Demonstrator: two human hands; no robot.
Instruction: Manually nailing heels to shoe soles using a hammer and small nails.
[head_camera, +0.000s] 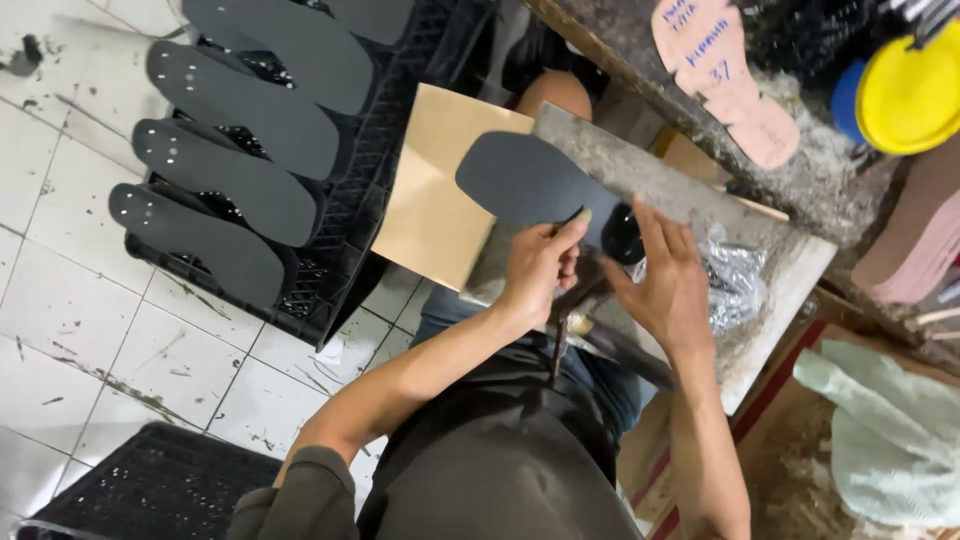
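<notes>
Both forearms rise from the lower middle of the frame toward its centre, elbows bent, and meet over a grey stone slab (690, 205) that lies across the person's lap. The left hand (540, 265) is curled, its thumb pressed on top of a dark grey shoe sole (530, 180) and its fingers tucked beneath the sole's edge, pinching it. The right hand (665, 280) stands just right of it with the palm turned leftward and the fingers raised against the sole's narrow end, touching it; whether those fingers close around it cannot be told. The sole sits at the centre of the frame, its broad end pointing to the upper left and reaching over a tan cardboard sheet (435, 190). In the upper left, a black plastic crate (350, 250) carries 4 more dark soles (225, 160) laid side by side across its top, each marked with small pale dots. A second black crate (150, 490) sits at the lower left on the white tiled floor (60, 300). A yellow round lid (910, 95) lies at the upper right.
</notes>
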